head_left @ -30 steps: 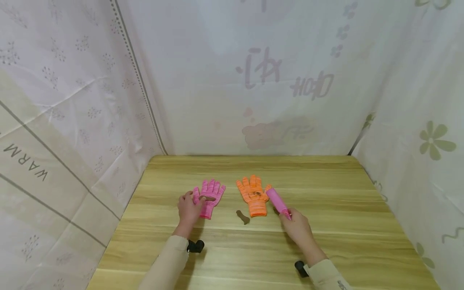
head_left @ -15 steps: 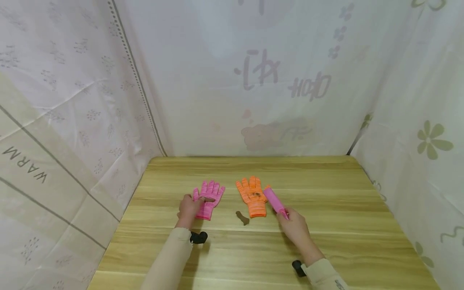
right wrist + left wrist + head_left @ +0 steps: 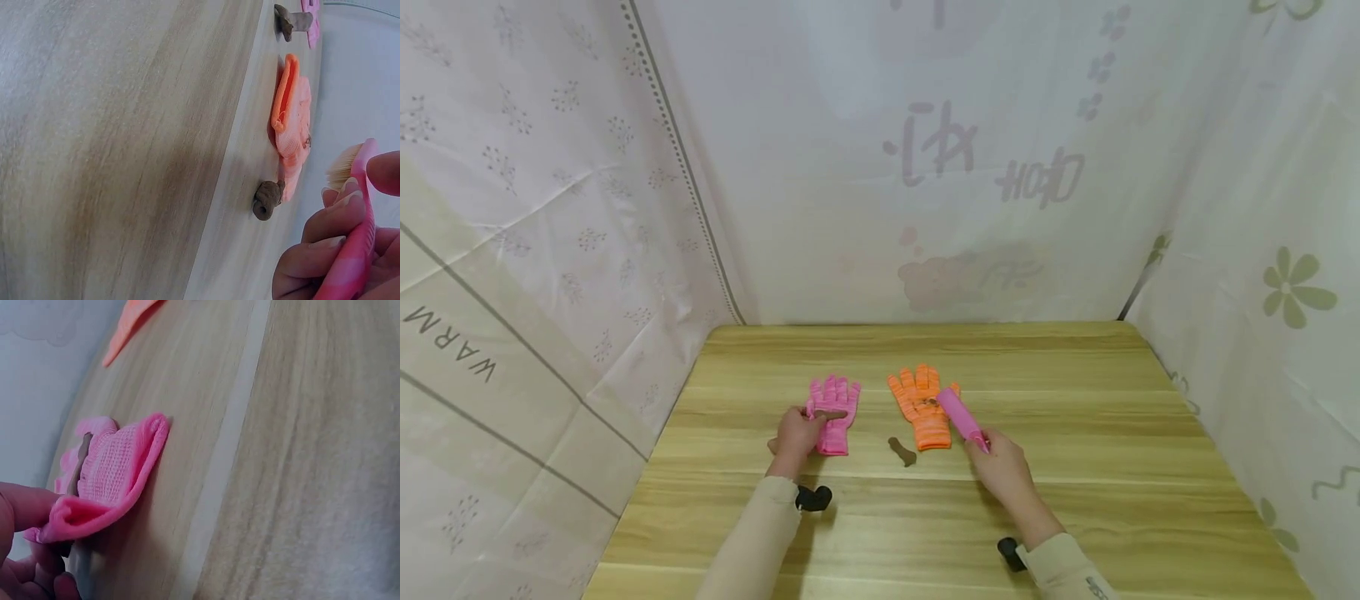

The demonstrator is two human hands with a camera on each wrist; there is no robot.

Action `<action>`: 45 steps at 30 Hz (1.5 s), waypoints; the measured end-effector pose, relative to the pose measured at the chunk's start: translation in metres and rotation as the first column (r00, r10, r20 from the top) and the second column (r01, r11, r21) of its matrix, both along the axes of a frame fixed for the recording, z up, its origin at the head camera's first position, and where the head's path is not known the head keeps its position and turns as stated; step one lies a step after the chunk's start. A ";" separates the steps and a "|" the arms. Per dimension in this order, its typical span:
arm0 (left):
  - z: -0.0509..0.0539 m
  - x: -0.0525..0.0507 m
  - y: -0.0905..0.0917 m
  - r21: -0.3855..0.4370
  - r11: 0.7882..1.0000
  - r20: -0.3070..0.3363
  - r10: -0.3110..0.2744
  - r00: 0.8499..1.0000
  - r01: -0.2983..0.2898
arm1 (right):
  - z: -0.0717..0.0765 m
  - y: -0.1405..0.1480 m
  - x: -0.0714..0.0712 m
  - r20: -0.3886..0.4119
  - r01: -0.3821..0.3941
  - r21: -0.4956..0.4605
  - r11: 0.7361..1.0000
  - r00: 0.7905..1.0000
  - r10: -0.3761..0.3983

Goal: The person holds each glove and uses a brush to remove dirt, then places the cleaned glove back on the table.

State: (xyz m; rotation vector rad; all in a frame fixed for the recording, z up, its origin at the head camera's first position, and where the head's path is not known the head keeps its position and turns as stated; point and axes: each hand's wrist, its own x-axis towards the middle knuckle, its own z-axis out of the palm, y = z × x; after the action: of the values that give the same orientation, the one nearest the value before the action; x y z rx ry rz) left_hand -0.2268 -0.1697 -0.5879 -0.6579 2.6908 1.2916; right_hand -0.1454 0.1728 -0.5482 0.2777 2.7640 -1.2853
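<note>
A pink knitted glove [image 3: 835,425] lies on the table at left, a brown lump [image 3: 830,414] across its palm. My left hand [image 3: 797,433] pinches the glove's left side between thumb and fingers; in the left wrist view the glove's cuff [image 3: 94,522] gapes a little. My right hand [image 3: 1003,467] grips a pink brush [image 3: 958,417] by its handle. Pale bristles [image 3: 344,165] show in the right wrist view. In the head view, the brush head overlaps the right edge of an orange glove [image 3: 934,433], which has small brown bits [image 3: 928,402] on its palm.
One brown piece [image 3: 902,451] lies on the wooden table [image 3: 880,533] between the gloves. Another brown lump [image 3: 269,200] sits beside the orange glove, hidden in the head view. Patterned cloth [image 3: 820,208] hangs behind and at both sides.
My left hand has taken hold of the pink glove's side, and the glove has shifted slightly right and bunched narrower. The brush has moved left over the orange glove's edge.
</note>
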 end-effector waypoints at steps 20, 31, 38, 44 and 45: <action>0.002 0.004 0.009 0.547 0.837 -0.106 0.068 0.992 0.001 | 0.004 0.000 0.001 0.002 -0.014 -0.038 0.999 1.000 0.014; -0.002 0.004 0.015 0.730 0.684 -0.107 0.086 0.991 0.020 | 0.004 -0.001 0.002 0.005 -0.032 -0.040 0.999 0.999 0.032; 0.004 0.008 0.020 0.754 0.653 -0.110 0.013 0.994 0.075 | 0.004 -0.003 0.002 0.012 -0.033 -0.044 0.999 0.999 0.033; 0.015 0.013 0.030 0.768 0.632 -0.155 0.019 0.988 0.108 | 0.006 -0.005 0.002 0.006 -0.035 -0.053 0.998 0.999 0.035; 0.017 0.013 0.031 0.770 0.628 -0.162 0.018 0.987 0.115 | 0.006 -0.006 0.001 0.006 -0.034 -0.055 0.998 0.999 0.034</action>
State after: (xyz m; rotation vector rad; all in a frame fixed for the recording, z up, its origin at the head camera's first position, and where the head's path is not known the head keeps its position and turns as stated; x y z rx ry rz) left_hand -0.2134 -0.1383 -0.5712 -0.3560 1.8542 2.3227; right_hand -0.1439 0.1673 -0.5425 0.2293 2.7107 -1.3469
